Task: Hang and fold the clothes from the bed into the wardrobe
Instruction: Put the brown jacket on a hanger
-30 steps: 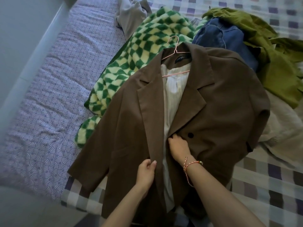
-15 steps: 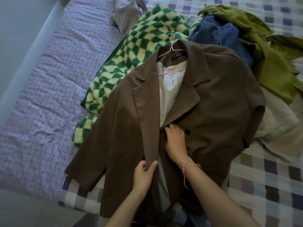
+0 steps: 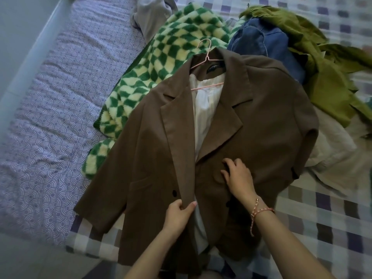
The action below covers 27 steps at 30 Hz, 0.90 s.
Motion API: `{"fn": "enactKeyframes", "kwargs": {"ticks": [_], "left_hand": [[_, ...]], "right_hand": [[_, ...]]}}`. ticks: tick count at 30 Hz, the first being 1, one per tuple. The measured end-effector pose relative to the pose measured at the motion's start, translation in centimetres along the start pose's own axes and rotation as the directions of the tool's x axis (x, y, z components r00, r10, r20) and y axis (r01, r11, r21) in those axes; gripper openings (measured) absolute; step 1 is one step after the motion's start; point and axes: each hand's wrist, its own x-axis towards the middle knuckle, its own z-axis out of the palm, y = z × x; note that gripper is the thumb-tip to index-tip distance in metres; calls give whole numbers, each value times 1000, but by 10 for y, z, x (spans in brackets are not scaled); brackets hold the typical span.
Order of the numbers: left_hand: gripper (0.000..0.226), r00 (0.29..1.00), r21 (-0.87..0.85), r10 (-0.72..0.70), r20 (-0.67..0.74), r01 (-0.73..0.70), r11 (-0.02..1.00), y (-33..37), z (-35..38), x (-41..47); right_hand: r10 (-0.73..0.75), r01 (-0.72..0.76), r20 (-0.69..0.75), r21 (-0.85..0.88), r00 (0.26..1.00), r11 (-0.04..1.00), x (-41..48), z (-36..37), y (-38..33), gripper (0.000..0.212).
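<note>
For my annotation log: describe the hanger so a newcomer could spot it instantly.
On the bed, find the brown blazer lying front-up. At its collar sits the hanger: thin pink wire, its hook over the green checked fleece, the only hanger visible.

brown blazer on pink hanger, flat on bed

One head cam, wide-angle, facing fwd & steeply down, close above bed near edge

Bedroom in a home: a bed with a purple patterned sheet fills frame left, a checked blanket the lower right, clothes heaped across the top, a brown blazer on a pink hanger at centre.
</note>
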Motion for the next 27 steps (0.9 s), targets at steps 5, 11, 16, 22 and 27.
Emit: {"fn": "enactKeyframes", "kwargs": {"ticks": [5,11,16,22,27], "left_hand": [[22,1000,-39,-19,-24,18,999,4,1,-4],[8,999,-49,23,-29,-24,999,3,5,-11],[11,996,27,67,-66,-66,997,2,17,-14],[41,980,21,64,-186,-61,998,3,30,-17],[13,987,15,72,-142,-71,997,1,36,-21]], "right_hand": [[91,-71,-59,278,994,958,17,-22,-4,30],[127,-171,323,112,938,979,-48,-18,4,6],[239,-328,404,167,883,930,-74,10,5,32],[312,-377,220,386,924,842,-79,16,-6,17],[366,-283,-70,504,928,816,-111,24,-24,19]]}}
